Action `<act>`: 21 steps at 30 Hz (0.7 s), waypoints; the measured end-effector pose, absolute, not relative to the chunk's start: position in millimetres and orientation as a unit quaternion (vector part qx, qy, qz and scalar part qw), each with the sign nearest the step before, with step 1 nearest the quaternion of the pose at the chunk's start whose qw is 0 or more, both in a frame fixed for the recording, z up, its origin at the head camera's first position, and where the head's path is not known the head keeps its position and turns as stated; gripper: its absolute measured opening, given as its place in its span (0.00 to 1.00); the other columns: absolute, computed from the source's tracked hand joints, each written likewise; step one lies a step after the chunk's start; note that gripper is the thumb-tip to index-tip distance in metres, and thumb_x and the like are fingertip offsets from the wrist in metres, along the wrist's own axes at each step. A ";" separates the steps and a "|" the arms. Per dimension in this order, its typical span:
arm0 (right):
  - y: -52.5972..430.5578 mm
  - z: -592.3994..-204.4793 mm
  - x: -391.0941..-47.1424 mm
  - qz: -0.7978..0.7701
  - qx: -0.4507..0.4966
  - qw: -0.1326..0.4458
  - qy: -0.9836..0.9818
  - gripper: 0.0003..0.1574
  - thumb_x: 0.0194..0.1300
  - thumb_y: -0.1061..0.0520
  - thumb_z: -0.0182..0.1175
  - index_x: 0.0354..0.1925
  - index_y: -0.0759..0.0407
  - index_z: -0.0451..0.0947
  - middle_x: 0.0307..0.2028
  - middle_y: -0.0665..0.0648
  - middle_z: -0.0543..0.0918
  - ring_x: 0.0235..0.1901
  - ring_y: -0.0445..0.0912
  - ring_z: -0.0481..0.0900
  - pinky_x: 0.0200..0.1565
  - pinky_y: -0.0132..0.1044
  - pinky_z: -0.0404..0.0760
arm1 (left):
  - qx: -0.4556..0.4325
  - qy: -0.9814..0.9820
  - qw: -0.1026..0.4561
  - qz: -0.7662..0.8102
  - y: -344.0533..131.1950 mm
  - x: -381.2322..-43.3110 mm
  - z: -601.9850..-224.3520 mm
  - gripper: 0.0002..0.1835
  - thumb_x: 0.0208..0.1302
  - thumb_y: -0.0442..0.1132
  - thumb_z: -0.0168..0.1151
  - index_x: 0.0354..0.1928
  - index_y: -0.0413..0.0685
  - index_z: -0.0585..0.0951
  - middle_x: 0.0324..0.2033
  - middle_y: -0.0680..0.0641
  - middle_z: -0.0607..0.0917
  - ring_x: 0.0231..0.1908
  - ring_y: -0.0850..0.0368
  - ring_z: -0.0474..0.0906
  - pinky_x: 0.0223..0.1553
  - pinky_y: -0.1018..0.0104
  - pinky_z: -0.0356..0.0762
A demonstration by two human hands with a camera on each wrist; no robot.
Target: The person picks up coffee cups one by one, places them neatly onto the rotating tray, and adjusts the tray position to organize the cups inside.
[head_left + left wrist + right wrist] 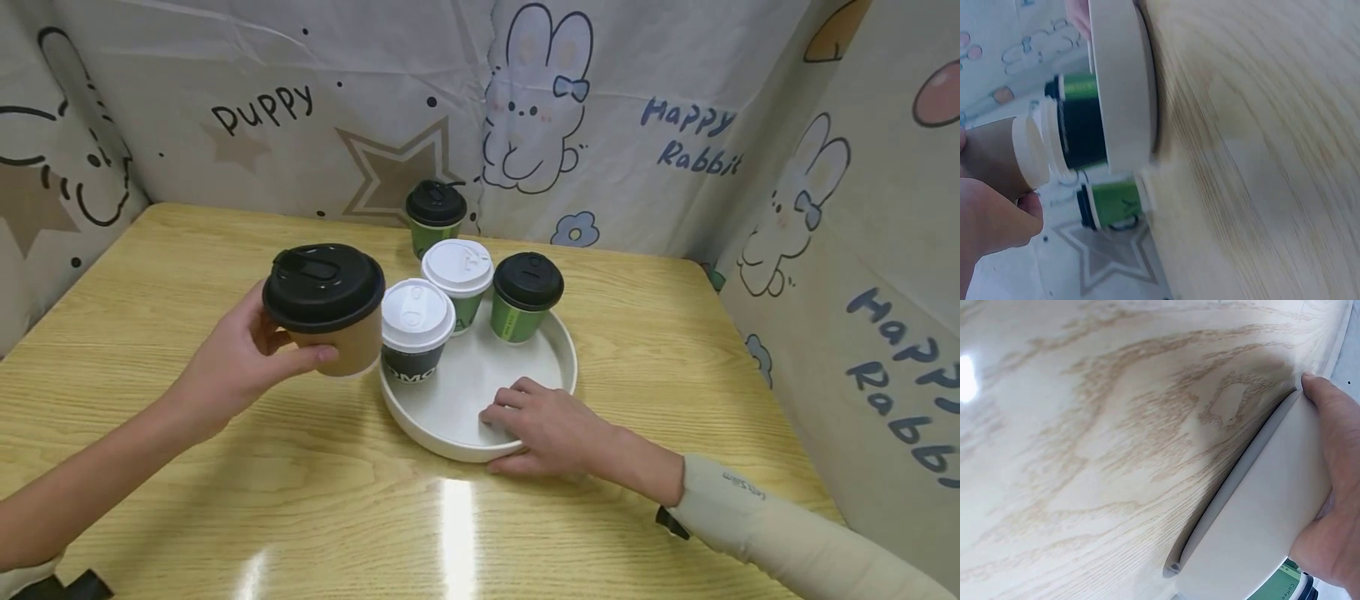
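Observation:
My left hand (228,362) grips a brown paper coffee cup (351,342) with a black lid, raised above the table at the tray's left side. Its lower end faces the tray in the left wrist view. My right hand (555,427) pinches the near right rim of a round white tray (468,408), fingers inside and thumb outside. Three lidded cups stand upright in the tray: a dark cup (412,360) with a white lid, a green cup (467,310) with a white lid, and a green cup (517,321) with a black lid.
Behind the tray, another green cup (437,237) with a black lid stands on the wooden table (652,350). A printed cloth (390,75) with rabbits and stars hangs along the back and right sides.

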State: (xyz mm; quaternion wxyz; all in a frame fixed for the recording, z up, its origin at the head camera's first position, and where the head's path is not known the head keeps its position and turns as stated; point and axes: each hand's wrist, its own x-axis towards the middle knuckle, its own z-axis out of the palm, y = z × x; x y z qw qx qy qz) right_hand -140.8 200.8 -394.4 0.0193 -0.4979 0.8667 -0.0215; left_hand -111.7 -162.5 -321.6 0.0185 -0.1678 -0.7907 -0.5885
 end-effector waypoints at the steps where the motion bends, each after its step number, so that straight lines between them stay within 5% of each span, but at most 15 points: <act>1: 200.8 -394.3 -140.6 -0.021 -0.498 0.019 0.867 0.34 0.62 0.30 0.63 0.56 0.49 0.78 0.46 0.48 0.77 0.47 0.47 0.74 0.40 0.39 0.82 | -0.175 -0.789 0.018 -0.588 -158.6 -109.2 -319.9 0.41 0.61 0.27 0.69 0.74 0.54 0.63 0.63 0.50 0.71 0.60 0.59 0.69 0.56 0.77 0.71; 21: 199.8 -392.3 -141.4 -0.013 -0.501 0.018 0.865 0.35 0.62 0.29 0.63 0.56 0.50 0.79 0.45 0.48 0.77 0.47 0.47 0.75 0.40 0.39 0.83 | -0.239 -0.759 -0.039 -0.604 -95.6 -101.2 -341.0 0.43 0.53 0.33 0.77 0.71 0.44 0.66 0.63 0.46 0.75 0.63 0.51 0.71 0.63 0.63 0.70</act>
